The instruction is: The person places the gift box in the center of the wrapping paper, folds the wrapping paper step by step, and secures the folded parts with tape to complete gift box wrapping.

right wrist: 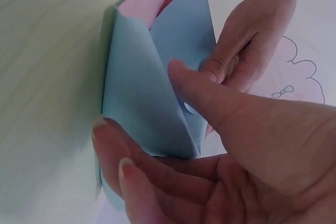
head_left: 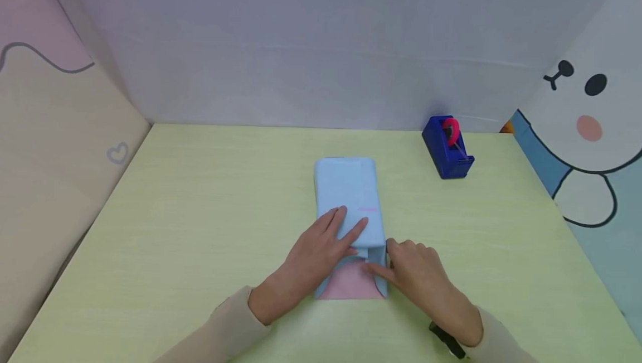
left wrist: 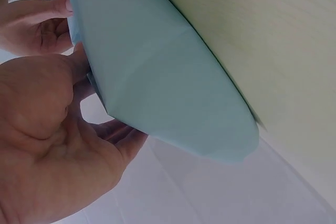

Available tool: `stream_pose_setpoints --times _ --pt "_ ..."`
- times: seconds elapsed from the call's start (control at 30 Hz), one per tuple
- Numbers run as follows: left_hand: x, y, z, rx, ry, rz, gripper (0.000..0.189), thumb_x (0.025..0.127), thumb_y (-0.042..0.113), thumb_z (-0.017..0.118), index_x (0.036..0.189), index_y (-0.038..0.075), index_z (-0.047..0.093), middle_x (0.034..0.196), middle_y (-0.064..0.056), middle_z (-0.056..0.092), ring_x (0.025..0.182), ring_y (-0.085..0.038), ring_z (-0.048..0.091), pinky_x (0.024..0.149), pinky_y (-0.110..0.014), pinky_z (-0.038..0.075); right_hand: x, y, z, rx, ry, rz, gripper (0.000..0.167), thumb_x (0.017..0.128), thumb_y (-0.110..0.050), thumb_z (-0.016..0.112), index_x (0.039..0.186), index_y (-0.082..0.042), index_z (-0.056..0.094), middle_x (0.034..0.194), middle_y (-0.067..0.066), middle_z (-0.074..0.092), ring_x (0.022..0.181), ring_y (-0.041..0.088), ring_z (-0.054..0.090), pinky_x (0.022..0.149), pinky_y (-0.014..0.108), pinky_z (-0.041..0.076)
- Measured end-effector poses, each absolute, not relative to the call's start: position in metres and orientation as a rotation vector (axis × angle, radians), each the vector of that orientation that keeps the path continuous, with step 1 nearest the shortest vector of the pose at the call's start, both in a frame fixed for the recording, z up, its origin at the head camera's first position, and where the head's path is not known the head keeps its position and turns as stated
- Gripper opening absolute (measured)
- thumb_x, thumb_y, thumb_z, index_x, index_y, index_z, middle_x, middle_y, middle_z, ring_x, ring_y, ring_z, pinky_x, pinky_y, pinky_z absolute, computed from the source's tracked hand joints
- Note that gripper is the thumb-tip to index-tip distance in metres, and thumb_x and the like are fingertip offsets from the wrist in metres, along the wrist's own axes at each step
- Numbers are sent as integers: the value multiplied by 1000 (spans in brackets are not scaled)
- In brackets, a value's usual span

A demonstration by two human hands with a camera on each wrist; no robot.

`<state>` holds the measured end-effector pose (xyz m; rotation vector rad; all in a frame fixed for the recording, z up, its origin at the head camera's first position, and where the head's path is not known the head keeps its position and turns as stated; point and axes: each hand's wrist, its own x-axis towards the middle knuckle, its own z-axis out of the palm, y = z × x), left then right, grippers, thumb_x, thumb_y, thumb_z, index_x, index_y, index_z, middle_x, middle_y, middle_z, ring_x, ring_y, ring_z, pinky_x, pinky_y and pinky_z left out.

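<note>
A box-shaped package wrapped in light blue paper lies lengthwise on the table. Its near end is unclosed, and a pink inner side of the wrapping paper spreads toward me. My left hand rests on top of the package with fingers spread, its thumb by the near edge. At the near right corner my right hand pinches the blue side fold, thumb inside and fingers outside. The right wrist view shows this side fold standing up between thumb and fingers. What lies inside the wrapping is hidden.
A blue tape dispenser with a pink-red roll stands at the back right of the pale green table. Printed cloth panels rise behind and at both sides. A dark band is on the right wrist.
</note>
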<state>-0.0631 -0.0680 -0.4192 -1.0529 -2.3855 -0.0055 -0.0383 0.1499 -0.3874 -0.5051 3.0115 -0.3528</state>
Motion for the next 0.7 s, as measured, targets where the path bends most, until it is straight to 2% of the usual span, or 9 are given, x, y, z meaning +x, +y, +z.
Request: stream_pose_setpoints --times 0.1,0.27,0.37,0.47,0.53,0.63,0.7 --pt "-63 -68 -420 -1051 -2385 23 61 93 50 70 144 19 57 132 -20 59 120 -29 59 103 -31 49 -38 150 -388 -525 3044 -340 51 82 -44 85 72 -11 48 52 -3 35 44 11 34 42 26 25" --pt "-62 -68 -422 -1043 -2381 76 62 96 51 67 147 19 55 134 -19 58 122 -29 57 106 -32 47 -36 150 -382 -564 3130 -406 52 79 -32 91 99 -6 50 56 -4 36 44 12 33 40 26 26" --pt "-62 -68 -423 -1038 -2376 68 62 96 51 68 147 19 55 134 -19 58 122 -29 57 106 -32 47 -34 151 -375 -563 3130 -464 46 78 -26 92 98 -10 53 58 -6 38 45 10 34 41 25 27" --pt "-62 -67 -423 -1036 -2366 53 61 95 50 68 146 18 56 134 -20 58 122 -29 57 105 -32 47 -32 152 -370 -567 3062 -511 30 81 -25 89 94 -12 65 58 -10 43 47 5 37 42 24 31" --pt "-62 -67 -424 -1035 -2359 61 61 96 50 67 146 18 56 134 -20 59 122 -29 57 106 -32 47 -32 151 -369 -593 3001 -545 23 83 -24 87 97 -12 73 57 -13 47 49 3 41 44 24 34" --pt "-62 -67 -424 -1033 -2354 73 60 96 49 68 146 17 56 133 -20 59 122 -29 57 107 -32 46 -33 150 -371 -668 2933 -586 23 87 -23 83 104 -8 77 57 -14 52 50 0 44 45 22 36" --pt "-62 -67 -425 -1033 -2352 85 60 96 49 68 146 17 56 133 -21 59 121 -29 57 107 -32 46 -33 149 -373 -722 2909 -603 22 89 -21 82 104 -7 77 57 -14 53 49 -2 45 44 21 37"
